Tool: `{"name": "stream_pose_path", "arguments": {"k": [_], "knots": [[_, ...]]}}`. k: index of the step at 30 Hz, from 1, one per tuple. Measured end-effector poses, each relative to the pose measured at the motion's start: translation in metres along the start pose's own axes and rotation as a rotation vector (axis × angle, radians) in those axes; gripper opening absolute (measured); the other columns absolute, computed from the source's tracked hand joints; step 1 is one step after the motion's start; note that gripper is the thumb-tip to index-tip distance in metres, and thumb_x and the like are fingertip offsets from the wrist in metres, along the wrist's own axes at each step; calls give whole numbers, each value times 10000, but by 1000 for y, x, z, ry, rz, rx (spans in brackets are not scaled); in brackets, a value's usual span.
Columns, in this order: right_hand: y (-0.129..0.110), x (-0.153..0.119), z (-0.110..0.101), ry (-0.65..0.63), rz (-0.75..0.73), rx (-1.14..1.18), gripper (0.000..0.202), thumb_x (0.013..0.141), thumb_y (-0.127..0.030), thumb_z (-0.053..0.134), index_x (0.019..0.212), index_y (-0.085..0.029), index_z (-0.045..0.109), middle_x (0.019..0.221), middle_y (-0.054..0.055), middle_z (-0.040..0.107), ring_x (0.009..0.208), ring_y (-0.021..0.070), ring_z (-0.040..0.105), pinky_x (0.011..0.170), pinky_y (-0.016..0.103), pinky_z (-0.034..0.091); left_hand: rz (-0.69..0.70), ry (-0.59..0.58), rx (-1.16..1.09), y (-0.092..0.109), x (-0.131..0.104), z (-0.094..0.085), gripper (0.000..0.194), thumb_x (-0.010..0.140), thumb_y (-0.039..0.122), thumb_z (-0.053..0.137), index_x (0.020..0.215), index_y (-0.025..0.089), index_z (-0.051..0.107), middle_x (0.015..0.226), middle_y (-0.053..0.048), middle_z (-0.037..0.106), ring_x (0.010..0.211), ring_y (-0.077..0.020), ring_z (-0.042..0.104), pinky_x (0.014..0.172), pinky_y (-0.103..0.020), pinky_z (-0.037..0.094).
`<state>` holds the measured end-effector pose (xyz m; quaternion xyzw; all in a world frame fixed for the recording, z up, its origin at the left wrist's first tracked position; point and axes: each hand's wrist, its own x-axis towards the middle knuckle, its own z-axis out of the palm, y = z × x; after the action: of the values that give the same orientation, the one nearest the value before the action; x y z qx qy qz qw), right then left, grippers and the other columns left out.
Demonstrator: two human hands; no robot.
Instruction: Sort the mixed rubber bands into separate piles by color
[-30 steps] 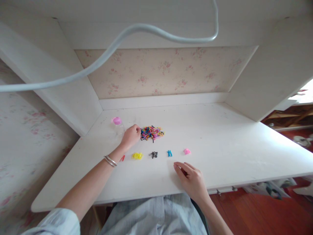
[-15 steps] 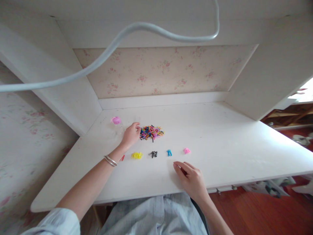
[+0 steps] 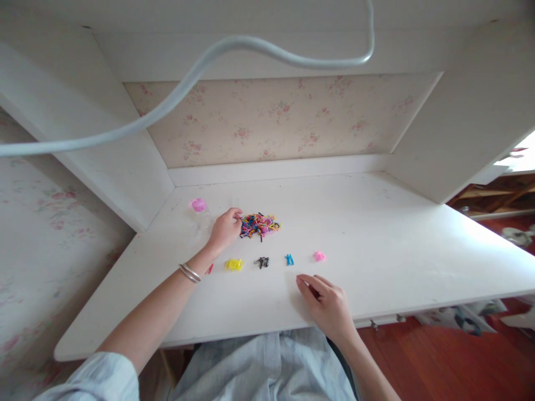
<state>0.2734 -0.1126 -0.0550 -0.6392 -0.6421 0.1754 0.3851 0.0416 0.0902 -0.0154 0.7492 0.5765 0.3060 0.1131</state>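
Note:
My left hand (image 3: 226,229) is at the left edge of a mixed pile of small colourful elastic hair bands (image 3: 259,225). Its fingers are bent and closed against the pile; whatever they pinch is hidden. Nearer to me lies a row of small groups: a red piece (image 3: 209,269) partly behind my left wrist, yellow bands (image 3: 234,264), black bands (image 3: 263,262), blue pieces (image 3: 290,259) and pink bands (image 3: 319,256). My right hand (image 3: 326,303) rests on the desk below the blue and pink groups, thumb and fingers drawn together, with nothing visible in them.
A clear container with a pink top (image 3: 198,205) stands behind my left hand. The white desk (image 3: 376,234) has side panels and a back wall. A white cable (image 3: 234,47) crosses high in front. Drawer knobs (image 3: 374,324) show under the front edge.
The view has shifted very slightly. My left hand has moved a touch to the right against the pile; my right hand stays where it was.

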Motion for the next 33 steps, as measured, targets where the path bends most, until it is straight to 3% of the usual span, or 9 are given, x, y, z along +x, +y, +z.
{"name": "stream_pose_path", "arguments": {"k": [8, 16, 21, 26, 33], "knots": [[0, -1, 1, 16, -13, 8, 311, 909, -386, 456, 902, -211, 713, 662, 2, 605, 542, 79, 503, 540, 190, 348, 36, -49, -10, 3, -1, 2, 257, 833, 192, 450, 978, 245, 655, 1000, 7, 706, 928, -153, 645, 852, -255, 478], [0, -1, 0, 21, -13, 1, 319, 913, -387, 447, 910, -210, 713, 659, 11, 606, 531, 83, 496, 524, 188, 355, 35, -56, -9, 3, 0, 4, 262, 863, 270, 461, 997, 217, 680, 1073, -23, 696, 979, -174, 637, 910, -283, 470], [0, -1, 0, 20, -21, -20, 306, 913, -373, 451, 913, -212, 711, 667, 7, 608, 546, 80, 509, 542, 182, 359, 41, -50, -25, 4, -1, 3, 283, 860, 260, 476, 1086, 220, 641, 1022, -16, 709, 869, -154, 665, 832, -266, 503], [0, -1, 0, 23, -29, -26, 326, 917, -382, 441, 909, -206, 715, 674, 18, 619, 550, 85, 518, 540, 180, 362, 66, -49, -29, 5, -1, 1, 244, 861, 241, 471, 973, 238, 688, 1022, 6, 708, 924, -150, 651, 872, -259, 483], [-1, -1, 0, 28, -38, -37, 331, 915, -388, 439, 912, -207, 716, 642, 9, 605, 532, 84, 511, 537, 187, 357, 44, -59, -30, 5, -3, 1, 253, 855, 329, 505, 985, 227, 697, 995, -13, 721, 868, -156, 667, 823, -257, 503]]}}
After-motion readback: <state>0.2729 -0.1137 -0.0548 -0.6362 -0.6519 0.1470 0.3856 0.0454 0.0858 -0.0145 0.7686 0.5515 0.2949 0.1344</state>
